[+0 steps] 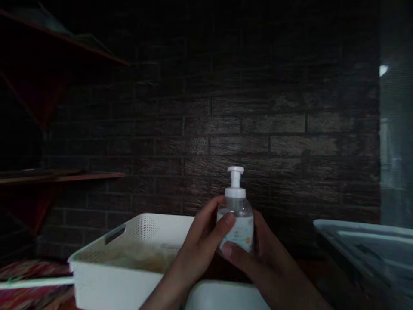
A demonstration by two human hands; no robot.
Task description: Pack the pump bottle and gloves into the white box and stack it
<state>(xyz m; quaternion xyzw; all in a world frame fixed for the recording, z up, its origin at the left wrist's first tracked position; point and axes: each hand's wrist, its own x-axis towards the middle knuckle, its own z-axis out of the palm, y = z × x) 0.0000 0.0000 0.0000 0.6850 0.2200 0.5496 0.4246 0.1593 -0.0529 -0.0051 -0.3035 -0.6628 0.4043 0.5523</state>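
Note:
A clear pump bottle with a white pump top and a pale printed label stands upright between my two hands. My left hand wraps its left side, with the thumb lying across the label. On the right side, my right hand grips the lower part, its thumb pressed near the bottom of the label. The fingers behind the bottle are mostly hidden. Below my hands, the rim of a white container shows at the bottom edge of the view.
A white perforated basket stands at the left, with blurred brownish contents. To the right is a pale-rimmed tray or lid. Shelves jut from the left, and a dark brick wall closes off the back. Patterned red cloth lies lower left.

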